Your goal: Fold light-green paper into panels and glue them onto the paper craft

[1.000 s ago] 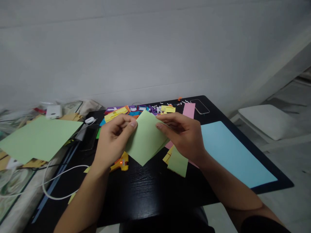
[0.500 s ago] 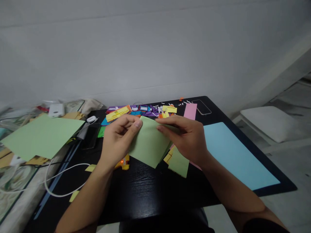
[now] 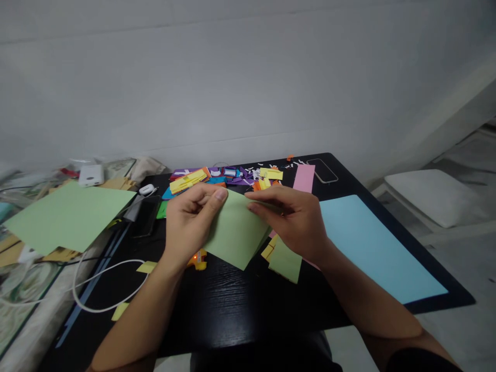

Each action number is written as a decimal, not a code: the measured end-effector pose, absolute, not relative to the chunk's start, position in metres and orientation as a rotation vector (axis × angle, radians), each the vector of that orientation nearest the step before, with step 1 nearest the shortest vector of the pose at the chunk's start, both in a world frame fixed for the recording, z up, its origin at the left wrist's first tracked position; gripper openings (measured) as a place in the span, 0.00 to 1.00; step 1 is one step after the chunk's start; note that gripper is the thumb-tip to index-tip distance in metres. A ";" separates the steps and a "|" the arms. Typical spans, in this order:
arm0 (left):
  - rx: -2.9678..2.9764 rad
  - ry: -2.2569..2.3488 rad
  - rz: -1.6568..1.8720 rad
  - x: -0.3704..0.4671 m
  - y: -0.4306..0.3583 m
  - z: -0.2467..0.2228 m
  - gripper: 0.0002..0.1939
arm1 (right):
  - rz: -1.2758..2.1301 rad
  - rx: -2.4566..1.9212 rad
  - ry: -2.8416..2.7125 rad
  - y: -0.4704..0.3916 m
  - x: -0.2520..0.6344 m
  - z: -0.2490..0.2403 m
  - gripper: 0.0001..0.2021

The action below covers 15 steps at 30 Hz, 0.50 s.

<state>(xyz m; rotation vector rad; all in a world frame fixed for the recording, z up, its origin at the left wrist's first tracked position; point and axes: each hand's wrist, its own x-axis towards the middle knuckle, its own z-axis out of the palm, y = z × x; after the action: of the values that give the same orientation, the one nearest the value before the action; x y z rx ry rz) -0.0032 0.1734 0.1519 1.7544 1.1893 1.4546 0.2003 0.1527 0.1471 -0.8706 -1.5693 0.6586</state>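
Note:
A folded piece of light green paper [image 3: 236, 230] is held up above the black table, tilted, with a second layer showing along its right edge. My left hand [image 3: 194, 219] pinches its upper left corner between thumb and fingers. On the upper right edge, my right hand [image 3: 296, 217] has thumb and forefinger closed on the paper. Below my right hand lie a smaller green paper piece [image 3: 285, 261] and yellow paper pieces [image 3: 269, 249]. A yellow object with a lit orange light [image 3: 200, 260] sits partly behind my left wrist.
A large blue sheet [image 3: 380, 248] lies at the right, a pink strip [image 3: 304, 178] behind my right hand. Colourful paper scraps [image 3: 236, 175] cover the back. At the left are a big green sheet [image 3: 70, 214], a dark phone [image 3: 145, 217] and a white cable [image 3: 93, 310].
My right hand has shifted slightly left along the green paper's edge. The paper's lower corner has moved a little left; my left hand keeps its pinch.

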 end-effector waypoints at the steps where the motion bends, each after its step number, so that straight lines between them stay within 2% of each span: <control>1: 1.774 1.199 1.476 -0.003 0.173 0.152 0.11 | 0.672 -0.868 -1.563 0.153 0.200 0.147 0.08; 5: 1.804 1.230 1.537 0.000 0.174 0.152 0.10 | 0.733 -0.872 -1.523 0.155 0.200 0.145 0.09; 11: 1.795 1.152 1.379 -0.004 0.177 0.154 0.10 | 0.627 -0.937 -1.463 0.159 0.204 0.147 0.07; 15: 1.850 1.192 1.402 -0.007 0.177 0.154 0.08 | 0.709 -0.902 -1.439 0.161 0.210 0.149 0.07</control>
<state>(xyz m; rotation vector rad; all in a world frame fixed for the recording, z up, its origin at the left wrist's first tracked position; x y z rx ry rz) -0.0070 0.1770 0.1540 1.8499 1.1919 1.4015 0.2103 0.1614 0.1491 -0.9020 -1.4387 0.7090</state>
